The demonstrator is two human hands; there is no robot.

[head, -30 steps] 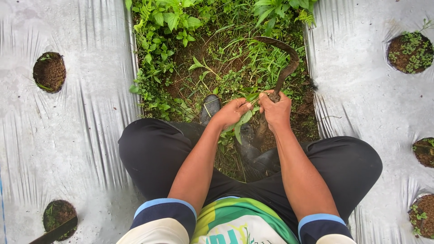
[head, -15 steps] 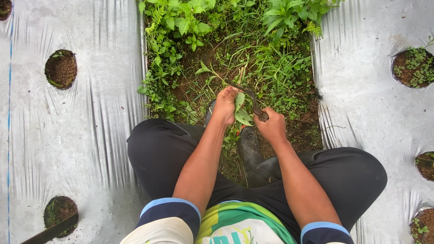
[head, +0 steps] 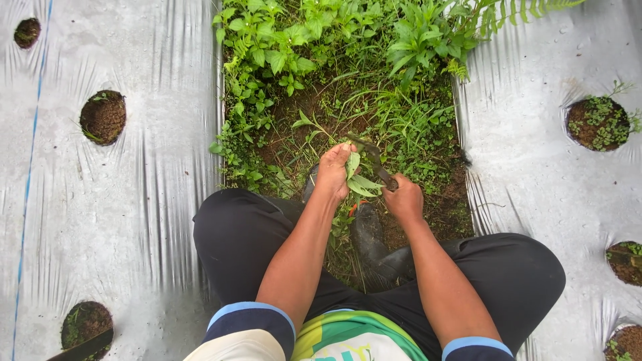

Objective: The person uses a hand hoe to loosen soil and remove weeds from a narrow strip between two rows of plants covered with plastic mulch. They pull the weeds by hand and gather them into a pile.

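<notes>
I squat over a weedy furrow between two plastic-covered beds. My left hand (head: 334, 171) grips a bunch of green weeds (head: 360, 180), whose leaves stick out to the right of the fist. My right hand (head: 404, 198) is closed on the handle of a dark curved sickle (head: 372, 157). Its blade points up and left, across the weed stems just above my left hand. Both hands are close together, above my black rubber boots (head: 374, 241).
Silver plastic mulch (head: 144, 194) covers the beds on both sides, with round planting holes (head: 103, 117) showing soil; the right holes (head: 597, 124) hold small weeds. Dense green plants (head: 287, 40) fill the furrow ahead. A dark blade-like object (head: 77, 347) lies at the bottom left.
A second ago the sickle stood raised, its blade arcing high over the grass. It has swung down and left to the weeds in my left hand. My left hand shifted slightly up.
</notes>
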